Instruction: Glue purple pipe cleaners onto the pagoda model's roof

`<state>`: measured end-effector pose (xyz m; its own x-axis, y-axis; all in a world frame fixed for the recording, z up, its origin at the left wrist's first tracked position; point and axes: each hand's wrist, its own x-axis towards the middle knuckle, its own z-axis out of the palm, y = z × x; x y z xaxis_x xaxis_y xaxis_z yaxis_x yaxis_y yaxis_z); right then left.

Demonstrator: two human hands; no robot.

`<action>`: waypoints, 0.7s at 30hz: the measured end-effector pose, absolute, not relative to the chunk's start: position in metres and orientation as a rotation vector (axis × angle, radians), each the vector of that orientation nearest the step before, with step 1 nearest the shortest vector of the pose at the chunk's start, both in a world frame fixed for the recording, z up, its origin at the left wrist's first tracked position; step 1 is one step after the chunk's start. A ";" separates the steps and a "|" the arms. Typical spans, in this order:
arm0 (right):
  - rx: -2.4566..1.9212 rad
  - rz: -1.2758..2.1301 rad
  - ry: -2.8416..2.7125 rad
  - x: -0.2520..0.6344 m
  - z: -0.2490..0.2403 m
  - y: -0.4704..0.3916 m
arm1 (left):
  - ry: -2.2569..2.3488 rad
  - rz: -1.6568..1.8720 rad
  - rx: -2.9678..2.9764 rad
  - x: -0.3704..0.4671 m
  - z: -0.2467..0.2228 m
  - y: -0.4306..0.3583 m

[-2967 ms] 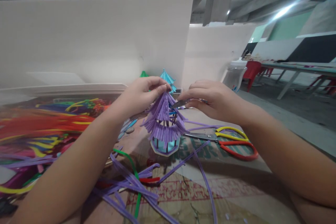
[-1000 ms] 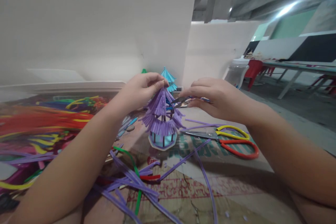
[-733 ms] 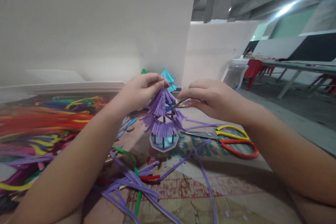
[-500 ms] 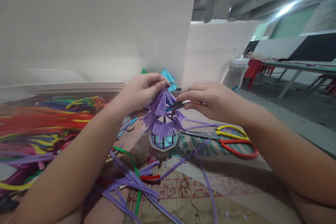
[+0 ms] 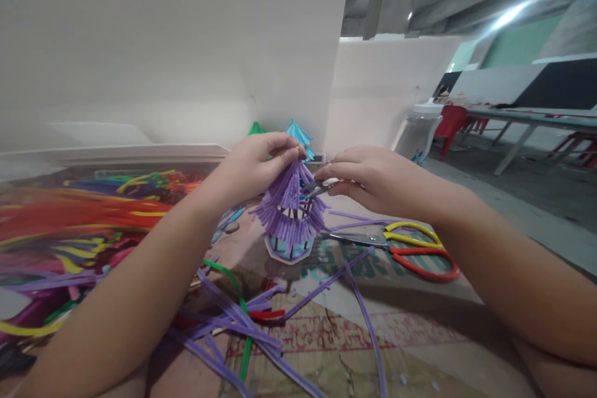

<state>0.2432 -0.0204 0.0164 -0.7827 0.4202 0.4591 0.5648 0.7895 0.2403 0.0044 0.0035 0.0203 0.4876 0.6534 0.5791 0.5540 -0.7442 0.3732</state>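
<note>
A small pavilion model (image 5: 290, 217) stands on the table, its two-tiered roof made of purple fuzzy strips over dark posts and a light blue base with a white rim. My left hand (image 5: 268, 158) pinches the peak of the upper roof between thumb and fingers. At the roof's right side, my right hand (image 5: 366, 171) is closed around a small metal tool (image 5: 319, 186) with blade-like tips; its handles are hidden in the fingers. Those tips reach in at the edge of the upper roof, and I cannot tell whether they touch a strip.
Large scissors (image 5: 387, 242) with yellow and red handles lie to the right. Loose purple strips (image 5: 261, 336) cover the front. A box (image 5: 186, 155) of coloured strips is at left. Blue (image 5: 297, 130) and green (image 5: 256, 129) roofs stand behind, a clear bottle (image 5: 420, 130) at right.
The pavilion's top has tilted slightly to the right along with my left hand, and its base has shifted a little. The metal tool's tips have turned slightly at the roof edge.
</note>
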 end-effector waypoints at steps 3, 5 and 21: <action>-0.732 -0.524 -2.600 0.244 0.017 -0.021 | 1.048 1.094 2.591 0.005 0.020 0.003; -0.713 -0.525 -2.603 0.244 0.017 -0.020 | 1.053 1.090 2.588 0.005 0.020 0.003; -0.971 -0.384 -2.472 0.264 0.018 0.005 | 1.208 1.169 2.506 0.001 0.020 0.013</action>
